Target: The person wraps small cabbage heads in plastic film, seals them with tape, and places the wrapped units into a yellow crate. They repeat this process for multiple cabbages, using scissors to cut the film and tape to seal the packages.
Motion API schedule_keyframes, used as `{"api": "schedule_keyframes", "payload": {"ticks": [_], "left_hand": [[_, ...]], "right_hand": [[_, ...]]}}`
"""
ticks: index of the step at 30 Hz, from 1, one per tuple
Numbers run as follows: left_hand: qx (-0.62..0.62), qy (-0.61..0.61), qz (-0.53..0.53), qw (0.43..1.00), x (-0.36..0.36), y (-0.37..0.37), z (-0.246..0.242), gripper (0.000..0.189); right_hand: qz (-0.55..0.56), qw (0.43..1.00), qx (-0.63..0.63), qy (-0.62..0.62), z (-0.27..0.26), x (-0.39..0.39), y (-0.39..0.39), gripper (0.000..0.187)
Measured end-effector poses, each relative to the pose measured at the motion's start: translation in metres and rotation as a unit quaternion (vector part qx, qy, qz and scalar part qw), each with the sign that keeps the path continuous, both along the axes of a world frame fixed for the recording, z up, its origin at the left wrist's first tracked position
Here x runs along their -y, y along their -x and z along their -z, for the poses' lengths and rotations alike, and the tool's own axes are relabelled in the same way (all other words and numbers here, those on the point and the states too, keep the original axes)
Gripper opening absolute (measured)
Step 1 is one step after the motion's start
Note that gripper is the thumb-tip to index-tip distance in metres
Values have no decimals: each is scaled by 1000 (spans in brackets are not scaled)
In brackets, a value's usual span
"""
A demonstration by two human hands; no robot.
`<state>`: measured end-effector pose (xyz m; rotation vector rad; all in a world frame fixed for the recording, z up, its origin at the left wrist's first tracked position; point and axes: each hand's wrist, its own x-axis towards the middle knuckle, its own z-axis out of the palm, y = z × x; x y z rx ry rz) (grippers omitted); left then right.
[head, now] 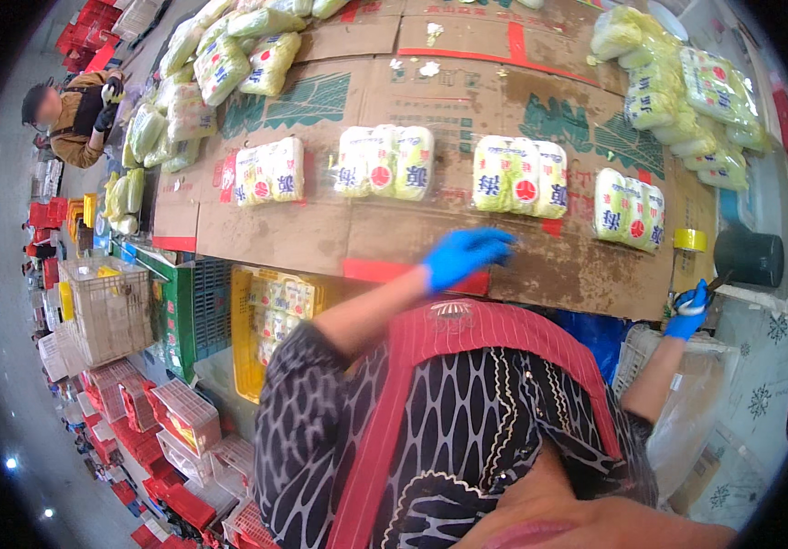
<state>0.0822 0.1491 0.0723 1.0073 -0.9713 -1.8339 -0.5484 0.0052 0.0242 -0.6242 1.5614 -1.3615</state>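
My left hand [469,258], in a blue glove, hovers over or rests on the cardboard-covered table [298,240] near its front edge. It holds nothing and its fingers point right. At the table's right front corner, my gloved right hand [689,313] grips a small dark hand tool [719,280]; whether it is a knife or scissors I cannot tell. Before me four printed plastic bags of napa cabbage lie in a row: one far left [269,171], one left of centre [385,162], one right of centre [520,176], one at right [630,210].
More bagged cabbages are heaped at back left [219,65] and back right [682,96]. A yellow tape roll [690,239] sits beside a dark cylinder [749,257]. Below the table's left front stands a yellow crate [246,384] of packed bags. A co-worker [78,117] stands far left.
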Motion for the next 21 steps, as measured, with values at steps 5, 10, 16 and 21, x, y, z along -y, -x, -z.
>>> {"api": "schedule_keyframes", "payload": {"ticks": [5, 10, 16, 21], "left_hand": [[-20, -170, -574, 800, -82, -222, 39, 35], [-126, -191, -591, 774, -76, -349, 56, 56], [-363, -158, -452, 800, -32, -370, 53, 60], [-358, -169, -459, 796, -30, -377, 48, 59]], "right_hand": [[-357, 927, 116, -22, -45, -102, -315, 33], [-544, 796, 162, -211, -59, -153, -583, 41], [-602, 755, 74, -250, -41, -162, -708, 55], [-530, 802, 122, -248, -34, -159, -752, 63]]}}
